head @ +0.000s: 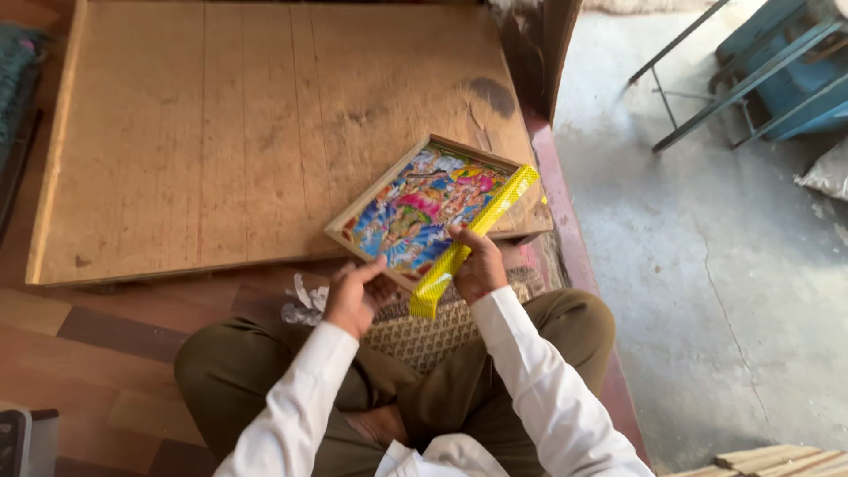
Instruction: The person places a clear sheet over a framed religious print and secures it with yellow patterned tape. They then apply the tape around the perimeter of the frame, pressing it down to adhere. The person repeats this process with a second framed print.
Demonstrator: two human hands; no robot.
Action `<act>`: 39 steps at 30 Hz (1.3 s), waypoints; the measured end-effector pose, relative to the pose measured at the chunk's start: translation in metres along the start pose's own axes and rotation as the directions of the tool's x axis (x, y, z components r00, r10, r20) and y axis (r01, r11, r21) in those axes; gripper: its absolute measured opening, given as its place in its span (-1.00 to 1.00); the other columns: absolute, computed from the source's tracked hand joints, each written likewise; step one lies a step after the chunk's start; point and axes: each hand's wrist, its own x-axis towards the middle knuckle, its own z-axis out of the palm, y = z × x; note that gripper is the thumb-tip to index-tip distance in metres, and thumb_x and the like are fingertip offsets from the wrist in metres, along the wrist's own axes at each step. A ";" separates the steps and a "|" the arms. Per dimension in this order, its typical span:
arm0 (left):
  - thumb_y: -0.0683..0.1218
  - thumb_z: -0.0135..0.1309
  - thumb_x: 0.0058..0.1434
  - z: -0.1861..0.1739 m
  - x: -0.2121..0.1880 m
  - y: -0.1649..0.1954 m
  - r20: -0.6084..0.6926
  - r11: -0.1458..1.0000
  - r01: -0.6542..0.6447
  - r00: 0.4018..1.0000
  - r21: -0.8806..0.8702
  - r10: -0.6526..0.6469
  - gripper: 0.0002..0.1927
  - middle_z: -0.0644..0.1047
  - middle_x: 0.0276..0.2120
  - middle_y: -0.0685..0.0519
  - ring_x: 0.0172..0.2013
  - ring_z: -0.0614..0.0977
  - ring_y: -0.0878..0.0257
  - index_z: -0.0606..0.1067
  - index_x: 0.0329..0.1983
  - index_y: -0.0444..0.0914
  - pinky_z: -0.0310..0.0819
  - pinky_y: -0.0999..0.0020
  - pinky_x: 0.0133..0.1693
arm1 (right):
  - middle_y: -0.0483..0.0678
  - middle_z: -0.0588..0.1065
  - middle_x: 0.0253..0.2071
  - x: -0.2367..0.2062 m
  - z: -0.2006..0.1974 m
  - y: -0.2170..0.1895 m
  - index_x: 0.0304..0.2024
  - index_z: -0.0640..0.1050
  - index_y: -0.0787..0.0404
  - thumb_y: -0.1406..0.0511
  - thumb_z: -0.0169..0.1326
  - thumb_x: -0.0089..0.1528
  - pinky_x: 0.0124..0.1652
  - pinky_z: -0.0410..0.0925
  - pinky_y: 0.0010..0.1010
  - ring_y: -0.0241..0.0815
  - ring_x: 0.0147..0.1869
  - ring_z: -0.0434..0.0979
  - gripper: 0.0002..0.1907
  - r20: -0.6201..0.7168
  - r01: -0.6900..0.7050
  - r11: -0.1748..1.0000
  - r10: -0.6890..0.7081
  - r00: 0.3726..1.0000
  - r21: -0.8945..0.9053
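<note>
Head view. A small framed picture, brightly coloured, lay tilted at the near right corner of a low wooden board, its near corner overhanging the board's near edge toward the seated person's lap. A yellow patterned strip ran along the frame's right side, from its far right corner to past its near corner. The right hand was curled around the strip near its middle, thumb pressed on the picture's face. The left hand pinched the frame's near left edge between thumb and bent fingers. By appearance, one side of the frame carried the strip while the other three sides showed bare wood, so the covering seemed at an early stage; whether the strip was already stuck down could not be told. Crumpled clear wrap lay just off the board's near edge, beside the left hand. No container was in use.
</note>
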 end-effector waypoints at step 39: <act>-0.14 0.23 0.24 0.043 -0.043 0.170 0.217 0.572 -0.712 0.684 0.407 0.697 -0.82 0.59 -0.47 0.08 -0.52 0.57 0.44 0.60 -0.35 -0.38 0.52 0.50 -0.58 | 0.00 0.59 -0.50 0.012 0.166 -0.095 -0.33 0.68 0.24 0.14 0.31 0.17 -0.37 0.40 -0.35 -0.23 -0.44 0.57 -0.72 0.693 0.677 -0.249 0.032 0.720 -0.692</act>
